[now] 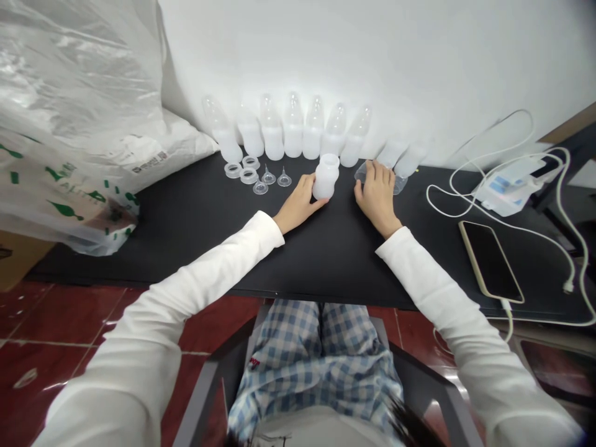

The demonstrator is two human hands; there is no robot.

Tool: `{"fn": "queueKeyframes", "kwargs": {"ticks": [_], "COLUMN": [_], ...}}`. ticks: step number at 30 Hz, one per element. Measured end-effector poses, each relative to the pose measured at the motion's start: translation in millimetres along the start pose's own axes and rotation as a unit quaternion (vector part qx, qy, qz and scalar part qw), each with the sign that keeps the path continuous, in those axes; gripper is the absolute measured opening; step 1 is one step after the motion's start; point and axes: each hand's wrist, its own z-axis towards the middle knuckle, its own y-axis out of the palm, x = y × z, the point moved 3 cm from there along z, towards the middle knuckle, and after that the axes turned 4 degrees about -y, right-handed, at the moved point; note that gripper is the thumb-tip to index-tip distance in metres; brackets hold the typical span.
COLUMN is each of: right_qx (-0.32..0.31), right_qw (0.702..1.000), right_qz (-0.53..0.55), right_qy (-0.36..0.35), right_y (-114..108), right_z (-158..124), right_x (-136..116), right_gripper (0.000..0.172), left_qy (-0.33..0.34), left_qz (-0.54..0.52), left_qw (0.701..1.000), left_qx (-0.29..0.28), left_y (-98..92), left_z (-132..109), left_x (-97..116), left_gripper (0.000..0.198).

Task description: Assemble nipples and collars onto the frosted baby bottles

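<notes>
My left hand (298,202) grips the side of a white open bottle body (325,176) that stands upright on the black table (200,217). My right hand (376,192) lies palm down over a clear plastic cap (361,171), fingers curled on it. A row of several assembled white bottles with clear domed caps (293,133) stands along the wall behind. Left of the open bottle lie three white screw rings (242,169) and three clear teats (270,179).
A large plastic bag (69,124) fills the left end of the table. At the right lie a phone on a cable (491,261), a white power bank (510,183) and looped white cables (549,236). A chair and red floor tiles lie below.
</notes>
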Motion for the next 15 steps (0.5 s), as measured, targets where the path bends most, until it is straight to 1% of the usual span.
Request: {"fn": "queueKeyframes", "kwargs": {"ticks": [2,3,5,7,9,11,13,15], "right_qx": [0.01,0.016,0.021,0.019,0.017,0.021,0.03,0.036], "right_qw": [1.0,1.0,1.0,1.0,1.0,1.0,0.999,0.999], "right_qz": [0.002,0.004,0.005,0.005,0.008,0.014,0.023,0.03], "right_qy": [0.002,0.002,0.002,0.002,0.002,0.0,-0.006,-0.019], "right_y": [-2.8,-3.8,-4.9,-5.4,-6.5,-8.4,-10.1,-10.3], "right_z": [0.1,0.0,-0.2,-0.8,-1.6,-2.2,-2.6,-2.7], "right_x": [-0.8,-0.8,-0.9,-1.5,-3.2,-5.8,-8.5,-10.1], "right_gripper": [0.057,0.056,0.054,0.054,0.054,0.055,0.052,0.05], "left_qy": [0.006,0.013,0.03,0.031,0.002,-0.044,-0.084,-0.108], "left_qz": [0.033,0.056,0.106,0.155,0.202,0.249,0.29,0.321], "left_qw": [0.999,0.998,0.993,0.982,0.968,0.951,0.937,0.929], "left_qx": [-0.003,0.006,0.045,0.099,0.147,0.175,0.176,0.152], "left_y": [-0.8,-2.5,-9.2,-19.8,-31.3,-40.6,-45.6,-46.7], "left_z": [-2.0,-3.1,-5.0,-6.3,-6.9,-6.7,-6.1,-5.4], "left_x": [3.8,6.1,11.6,16.7,18.9,17.6,13.9,10.0], "left_gripper": [0.056,0.058,0.063,0.065,0.062,0.059,0.054,0.047]}}
